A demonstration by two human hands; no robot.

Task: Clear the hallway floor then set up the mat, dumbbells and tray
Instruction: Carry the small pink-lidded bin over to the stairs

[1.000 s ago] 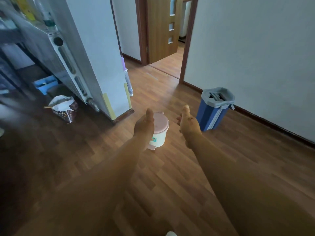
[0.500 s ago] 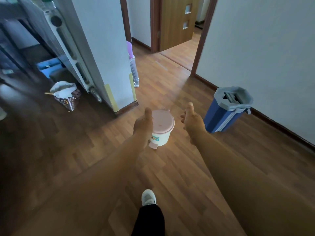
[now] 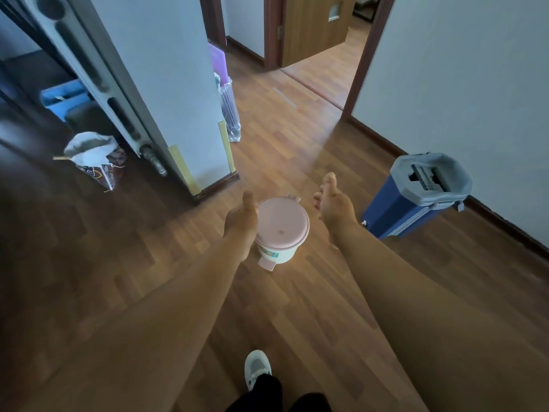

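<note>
Head view. Item one: small bin [image 3: 282, 227], pink lid, white body, standing upright on the hallway floor [image 3: 297, 150], between the two hands. Left hand [image 3: 241, 217]: fingers straight, holding nothing, overlapping the bin's left edge; contact cannot be told. Right hand [image 3: 334, 203]: spread, empty, just right of the lid and apart from it. Blue mop bucket [image 3: 416, 200]: by the right wall, untouched. Change over the last second: bin nearer, hands closing on its sides, shoe [image 3: 258, 368] stepped forward. Judgement: clearing barely begun, bin lift next; mat, dumbbells, tray not in view.
</note>
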